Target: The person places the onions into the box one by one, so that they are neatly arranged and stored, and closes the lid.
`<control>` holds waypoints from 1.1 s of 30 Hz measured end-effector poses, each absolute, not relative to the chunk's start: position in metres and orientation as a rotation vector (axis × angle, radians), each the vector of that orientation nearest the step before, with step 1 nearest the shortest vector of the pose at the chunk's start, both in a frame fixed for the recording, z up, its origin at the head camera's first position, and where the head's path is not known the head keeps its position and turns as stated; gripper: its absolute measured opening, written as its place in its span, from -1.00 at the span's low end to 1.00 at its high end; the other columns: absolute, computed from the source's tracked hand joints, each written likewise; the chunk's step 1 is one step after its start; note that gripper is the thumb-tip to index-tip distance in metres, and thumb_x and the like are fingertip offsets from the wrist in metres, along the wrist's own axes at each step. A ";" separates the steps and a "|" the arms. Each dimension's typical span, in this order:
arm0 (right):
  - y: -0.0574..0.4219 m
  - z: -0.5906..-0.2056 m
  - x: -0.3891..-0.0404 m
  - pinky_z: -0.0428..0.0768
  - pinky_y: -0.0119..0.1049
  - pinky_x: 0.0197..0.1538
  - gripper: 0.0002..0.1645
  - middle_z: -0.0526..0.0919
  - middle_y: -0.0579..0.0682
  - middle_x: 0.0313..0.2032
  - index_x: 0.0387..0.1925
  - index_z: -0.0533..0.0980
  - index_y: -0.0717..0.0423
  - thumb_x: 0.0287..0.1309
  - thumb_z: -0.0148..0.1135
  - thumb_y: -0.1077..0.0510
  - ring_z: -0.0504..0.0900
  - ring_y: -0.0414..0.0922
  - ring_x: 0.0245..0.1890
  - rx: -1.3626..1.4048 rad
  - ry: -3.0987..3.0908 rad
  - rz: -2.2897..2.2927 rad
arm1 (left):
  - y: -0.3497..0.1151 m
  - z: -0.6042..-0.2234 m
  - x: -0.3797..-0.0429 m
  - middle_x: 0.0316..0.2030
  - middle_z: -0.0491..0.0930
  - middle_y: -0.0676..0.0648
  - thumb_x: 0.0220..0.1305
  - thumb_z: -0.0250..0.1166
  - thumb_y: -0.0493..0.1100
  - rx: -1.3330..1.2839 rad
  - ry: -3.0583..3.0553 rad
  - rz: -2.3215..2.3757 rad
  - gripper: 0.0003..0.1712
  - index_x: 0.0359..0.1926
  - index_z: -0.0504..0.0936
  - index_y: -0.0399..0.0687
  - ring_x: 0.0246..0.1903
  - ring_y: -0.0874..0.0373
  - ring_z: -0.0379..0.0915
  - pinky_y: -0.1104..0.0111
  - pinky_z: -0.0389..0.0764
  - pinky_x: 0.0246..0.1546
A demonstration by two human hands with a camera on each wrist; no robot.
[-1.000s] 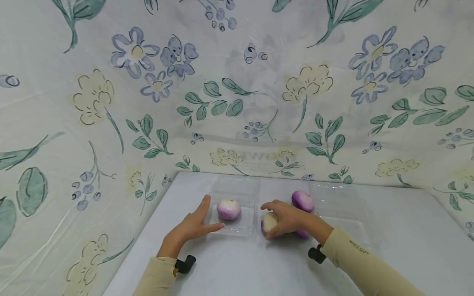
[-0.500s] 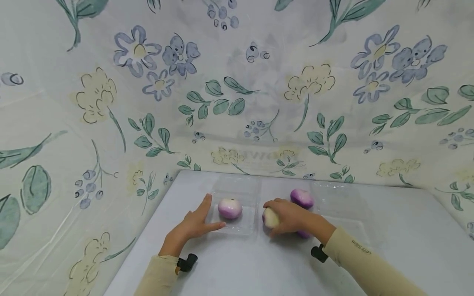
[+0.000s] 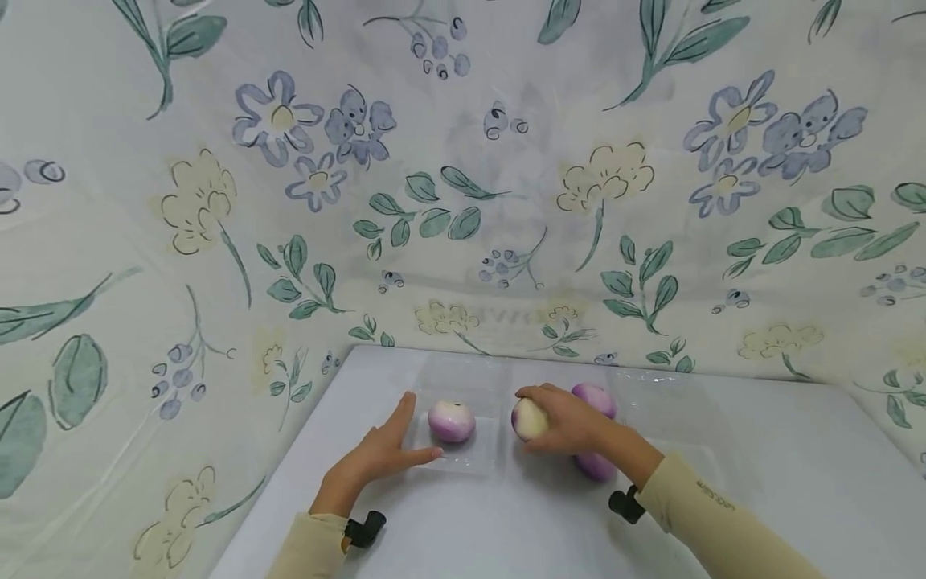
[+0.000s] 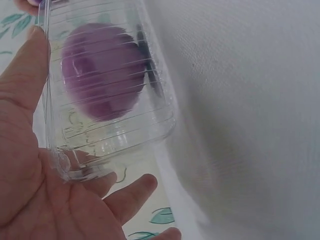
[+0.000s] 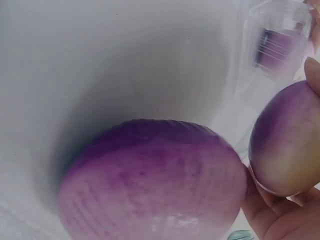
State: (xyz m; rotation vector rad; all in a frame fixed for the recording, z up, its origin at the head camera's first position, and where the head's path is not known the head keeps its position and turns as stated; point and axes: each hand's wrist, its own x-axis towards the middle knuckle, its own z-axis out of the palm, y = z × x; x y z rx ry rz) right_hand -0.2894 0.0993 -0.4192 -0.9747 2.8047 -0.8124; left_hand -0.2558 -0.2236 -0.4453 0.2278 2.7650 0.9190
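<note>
In the head view my right hand (image 3: 567, 422) grips a purple-and-white onion (image 3: 530, 420), its pale end facing left. The right wrist view shows this held onion (image 5: 287, 145) at the right edge, thumb and fingers around it. My left hand (image 3: 383, 452) is spread at the left side of a clear plastic container (image 3: 470, 465), thumb along the front and fingers along the side. Inside that container sits one onion (image 3: 452, 422); the left wrist view shows it as purple (image 4: 102, 72) through the ribbed wall (image 4: 120, 127).
Partly behind the right hand and forearm lie two more onions, one farther back (image 3: 595, 397) and one nearer (image 3: 596, 467). A second clear container (image 3: 683, 452) with its lid open stands to their right on the white table (image 3: 463, 531). Floral fabric (image 3: 506, 201) hangs behind the table.
The right hand has closed more fully around the onion and raised it slightly. The left hand has stayed beside the container. The head view has tilted a little.
</note>
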 end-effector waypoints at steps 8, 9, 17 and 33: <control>0.089 -0.418 -0.293 0.58 -0.14 0.03 -0.07 0.54 0.08 0.08 0.25 0.36 0.17 -0.14 0.56 -0.06 0.56 -0.10 -0.03 -0.981 2.792 -0.847 | -0.224 -0.443 -0.254 0.56 -0.20 -0.27 0.10 0.37 0.34 0.241 2.827 0.816 0.34 0.55 -0.18 -0.27 0.54 -0.22 -0.19 -0.39 -0.24 0.37; 0.087 -0.417 -0.294 0.58 -0.14 0.03 -0.07 0.53 0.08 0.09 0.25 0.36 0.15 -0.13 0.55 -0.07 0.55 -0.10 -0.02 -0.980 2.803 -0.833 | -0.224 -0.442 -0.255 0.56 -0.19 -0.28 0.10 0.37 0.35 0.243 2.838 0.799 0.34 0.55 -0.18 -0.28 0.54 -0.22 -0.18 -0.40 -0.25 0.36; 0.078 -0.411 -0.297 0.59 -0.13 0.01 -0.06 0.50 0.12 0.12 0.33 0.36 0.05 -0.09 0.54 -0.07 0.55 -0.08 -0.02 -0.943 2.805 -0.851 | -0.221 -0.439 -0.255 0.55 -0.18 -0.28 0.10 0.38 0.34 0.258 2.839 0.791 0.33 0.55 -0.15 -0.29 0.53 -0.22 -0.16 -0.41 -0.25 0.35; 0.060 -0.417 -0.296 0.58 -0.08 0.10 0.02 0.46 0.13 0.20 0.36 0.26 0.12 -0.07 0.55 -0.07 0.54 -0.06 0.03 -0.864 2.822 -0.925 | -0.219 -0.442 -0.252 0.55 -0.15 -0.29 0.09 0.39 0.33 0.252 2.835 0.773 0.33 0.54 -0.14 -0.30 0.53 -0.22 -0.14 -0.41 -0.26 0.35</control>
